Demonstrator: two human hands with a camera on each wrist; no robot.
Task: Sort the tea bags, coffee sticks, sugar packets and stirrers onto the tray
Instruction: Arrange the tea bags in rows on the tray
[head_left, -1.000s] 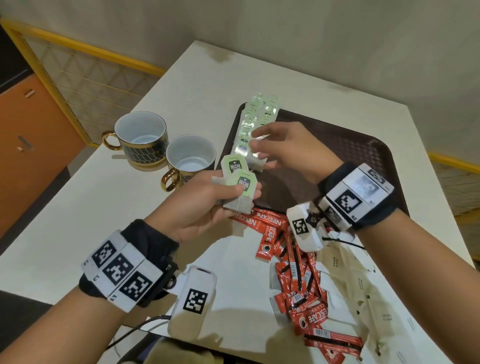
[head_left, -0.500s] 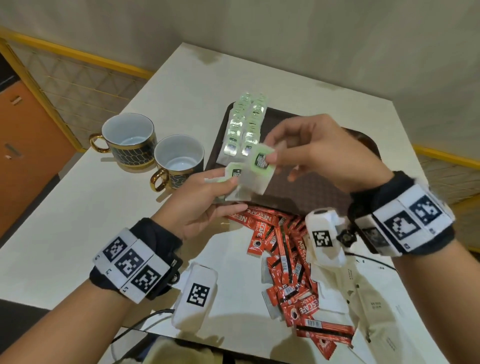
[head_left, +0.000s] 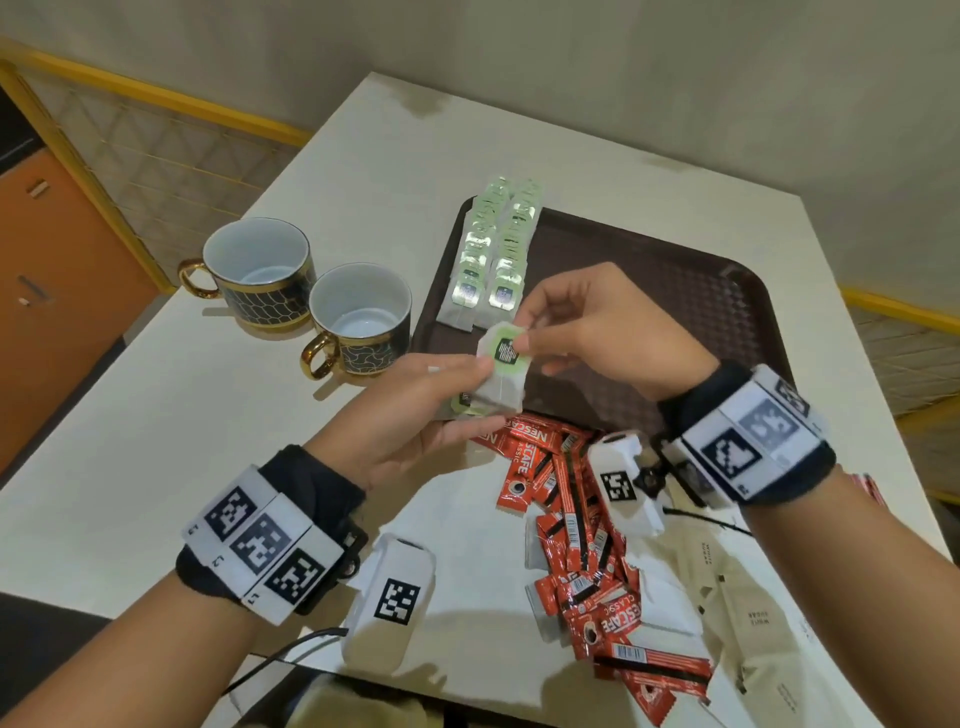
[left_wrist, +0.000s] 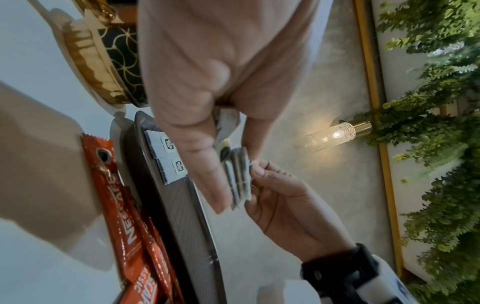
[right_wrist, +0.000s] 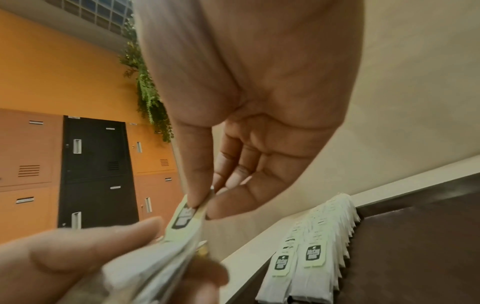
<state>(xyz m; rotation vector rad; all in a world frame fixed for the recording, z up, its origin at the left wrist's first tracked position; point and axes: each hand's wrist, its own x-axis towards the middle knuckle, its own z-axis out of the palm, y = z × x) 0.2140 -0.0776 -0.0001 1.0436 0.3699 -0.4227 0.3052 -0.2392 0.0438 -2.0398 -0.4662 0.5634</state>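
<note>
Green-tagged stack: left hand (head_left: 410, 415) grips small white paper tea bags (head_left: 496, 387) over dark brown plastic tray (head_left: 727, 291), six-o'clock rim.
Right hand (head_left: 587, 332): pinches top bag's tag.
Risk: loose stack may fan, spilling bags.

White table (head_left: 156, 467) set into a corner of plain beige walls (head_left: 675, 78). Yellow rail (head_left: 156, 98) with mesh panels below. Orange lockers (right_wrist: 26, 154), one black (right_wrist: 96, 172). Lit wall lamp (left_wrist: 335, 133) beside hanging greenery (left_wrist: 441, 144), possibly artificial
</note>
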